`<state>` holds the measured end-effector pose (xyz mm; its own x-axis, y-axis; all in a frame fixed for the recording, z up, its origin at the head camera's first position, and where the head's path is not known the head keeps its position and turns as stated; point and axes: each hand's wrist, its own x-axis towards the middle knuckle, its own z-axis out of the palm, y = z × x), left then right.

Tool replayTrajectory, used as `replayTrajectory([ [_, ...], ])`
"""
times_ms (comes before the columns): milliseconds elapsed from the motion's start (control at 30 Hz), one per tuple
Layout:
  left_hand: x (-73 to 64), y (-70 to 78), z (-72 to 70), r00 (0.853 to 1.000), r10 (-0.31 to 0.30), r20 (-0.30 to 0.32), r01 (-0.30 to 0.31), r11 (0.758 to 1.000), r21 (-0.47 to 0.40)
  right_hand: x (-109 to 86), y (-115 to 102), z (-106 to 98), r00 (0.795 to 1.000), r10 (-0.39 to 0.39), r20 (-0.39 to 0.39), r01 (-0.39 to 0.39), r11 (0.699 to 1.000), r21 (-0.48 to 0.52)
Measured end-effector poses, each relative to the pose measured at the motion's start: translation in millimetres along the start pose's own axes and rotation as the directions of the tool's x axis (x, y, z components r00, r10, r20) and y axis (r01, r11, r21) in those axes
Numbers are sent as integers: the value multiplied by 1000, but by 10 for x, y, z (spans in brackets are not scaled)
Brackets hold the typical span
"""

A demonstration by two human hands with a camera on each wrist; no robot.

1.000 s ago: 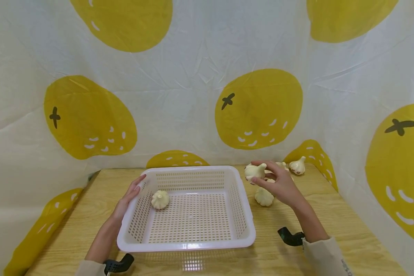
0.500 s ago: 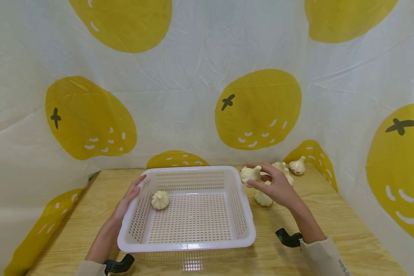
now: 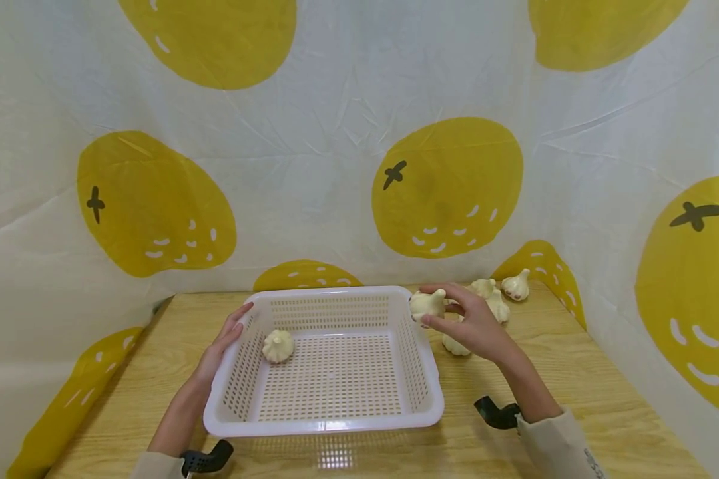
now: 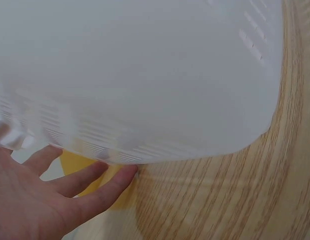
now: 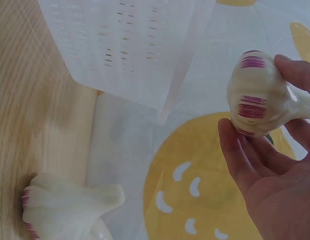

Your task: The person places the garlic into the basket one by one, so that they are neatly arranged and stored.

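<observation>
My right hand [image 3: 476,326] holds a garlic bulb [image 3: 427,306] between thumb and fingers, above the right rim of a white plastic basket [image 3: 323,426]. In the right wrist view the held bulb shows purple-streaked patches on its base, and its stem points toward the palm. My left hand [image 3: 216,352] lies along the basket's left side; in the left wrist view its fairly straight fingers [image 4: 107,192] reach the basket wall with their tips. Inside the basket, near its left wall, sits another garlic bulb [image 3: 278,346].
More garlic bulbs lie on the wooden table [image 3: 515,372] right of the basket: one [image 3: 455,344] partly hidden behind my right hand, others [image 3: 496,306] behind it, and one [image 3: 516,285] in the far right corner. A lemon-patterned cloth [image 3: 311,199] hangs around the table.
My right hand has moved left with the garlic bulb, from beside the basket to over its right rim. The left hand and the basket have stayed in place.
</observation>
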<state>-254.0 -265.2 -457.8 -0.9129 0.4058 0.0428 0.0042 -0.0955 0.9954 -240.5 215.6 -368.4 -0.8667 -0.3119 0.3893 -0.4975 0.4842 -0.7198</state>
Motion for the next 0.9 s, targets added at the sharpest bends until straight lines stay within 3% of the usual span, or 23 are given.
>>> replayTrajectory([
  [900,-5,10,8,1000,-10,-1,10,1000,-25,-4,-130,179,995,-64,78,63,998,11],
])
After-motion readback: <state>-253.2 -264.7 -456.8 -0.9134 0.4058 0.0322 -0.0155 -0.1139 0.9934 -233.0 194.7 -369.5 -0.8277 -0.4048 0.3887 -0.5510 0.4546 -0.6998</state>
